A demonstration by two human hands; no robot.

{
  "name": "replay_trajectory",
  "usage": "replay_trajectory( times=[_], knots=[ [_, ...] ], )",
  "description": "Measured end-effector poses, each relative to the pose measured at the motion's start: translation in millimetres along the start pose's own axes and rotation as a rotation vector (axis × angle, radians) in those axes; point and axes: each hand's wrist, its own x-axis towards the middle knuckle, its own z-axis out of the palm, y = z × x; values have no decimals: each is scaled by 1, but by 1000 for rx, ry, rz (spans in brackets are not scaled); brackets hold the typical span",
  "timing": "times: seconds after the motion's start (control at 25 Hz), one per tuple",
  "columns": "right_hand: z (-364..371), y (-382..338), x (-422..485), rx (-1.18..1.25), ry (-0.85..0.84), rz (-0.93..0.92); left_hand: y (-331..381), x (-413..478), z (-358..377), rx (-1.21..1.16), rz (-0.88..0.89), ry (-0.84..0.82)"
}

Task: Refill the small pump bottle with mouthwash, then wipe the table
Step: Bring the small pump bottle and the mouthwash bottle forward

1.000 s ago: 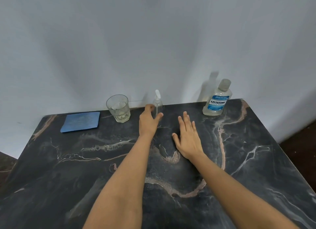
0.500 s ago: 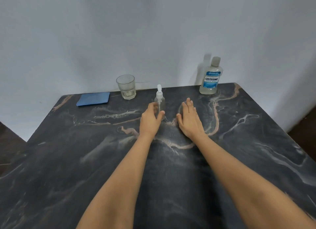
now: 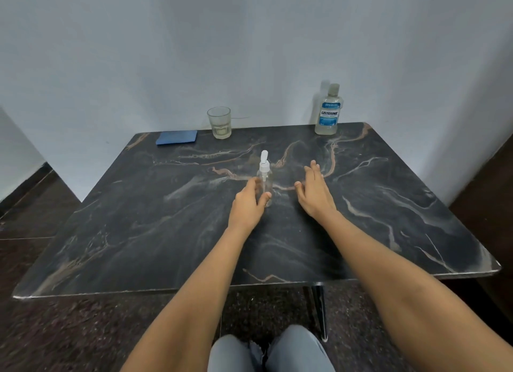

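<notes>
A small clear pump bottle (image 3: 264,174) with a white pump head stands upright in the middle of the dark marble table (image 3: 144,227). My left hand (image 3: 248,205) is wrapped around its lower part, thumb on the right side. To the right of the bottle, my right hand (image 3: 315,192) lies flat on the table with fingers together, not touching it. The mouthwash bottle (image 3: 328,110), clear with a blue label and its cap on, stands at the back right edge. A folded blue cloth (image 3: 176,137) lies at the back left.
A drinking glass (image 3: 219,122) with a little liquid stands at the back edge, right of the cloth. A white wall runs right behind the table. Below the near edge are dark floor, a table leg (image 3: 319,310) and my knees (image 3: 270,351).
My left hand has drawn the pump bottle from the back edge toward the middle of the table. My right hand came back alongside it. The camera has pulled back and shows the near table edge.
</notes>
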Motion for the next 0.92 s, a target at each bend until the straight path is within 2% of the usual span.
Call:
replay_trajectory(
  times=[0.48,0.92],
  knots=[
    [-4,11,-37,-45,0,-25,7,-42,1,51,42,-14],
    [-6,14,-41,-5,7,-5,6,-49,5,42,-23,1]
  ],
)
